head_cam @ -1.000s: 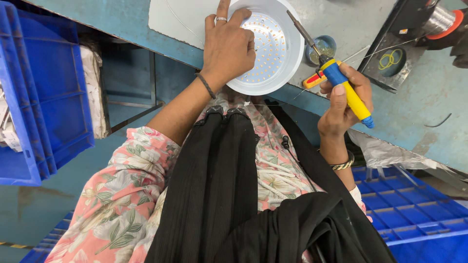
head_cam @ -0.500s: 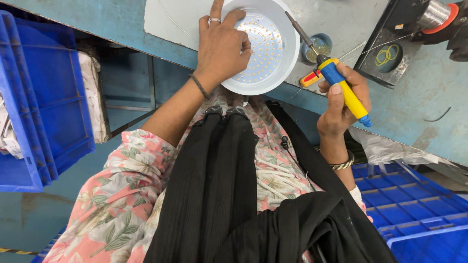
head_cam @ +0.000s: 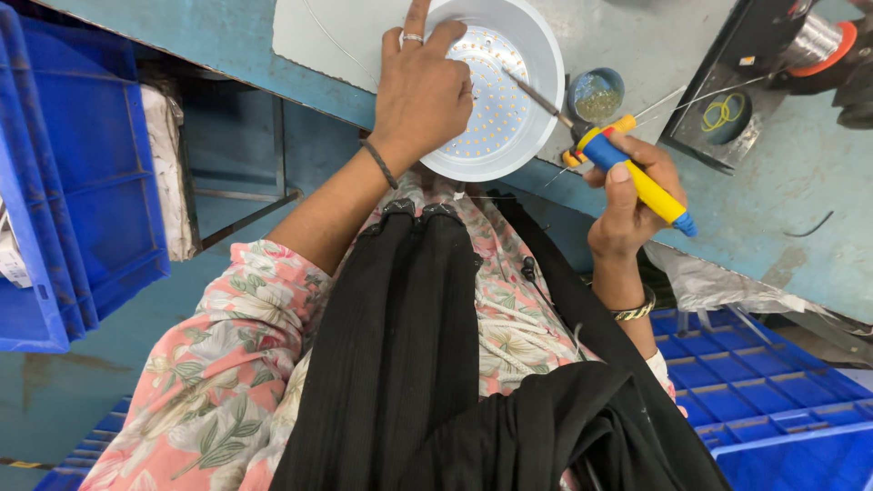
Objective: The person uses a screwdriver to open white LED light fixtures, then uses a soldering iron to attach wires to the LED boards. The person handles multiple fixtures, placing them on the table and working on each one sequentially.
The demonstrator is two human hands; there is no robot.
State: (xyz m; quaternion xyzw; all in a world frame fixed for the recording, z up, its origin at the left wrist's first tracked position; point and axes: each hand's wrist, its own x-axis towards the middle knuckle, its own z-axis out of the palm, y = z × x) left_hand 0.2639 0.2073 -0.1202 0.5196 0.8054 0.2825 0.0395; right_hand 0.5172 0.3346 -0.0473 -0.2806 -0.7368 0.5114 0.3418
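**Soldering at a round lamp housing**

Left hand (head_cam: pixel 421 91) lies spread on the white lamp housing (head_cam: pixel 532 136), pinning it. Right hand (head_cam: pixel 627 195) grips the soldering iron (head_cam: pixel 637 177) — tip over the LED board (head_cam: pixel 496 95) between the hands. Risk: a slipping housing could drag the tip across LEDs — or towards the fingers.

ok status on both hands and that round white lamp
Left hand pressing round white LED lamp housing. Right hand gripping yellow-blue soldering iron, tip inside housing. Nothing blocking.
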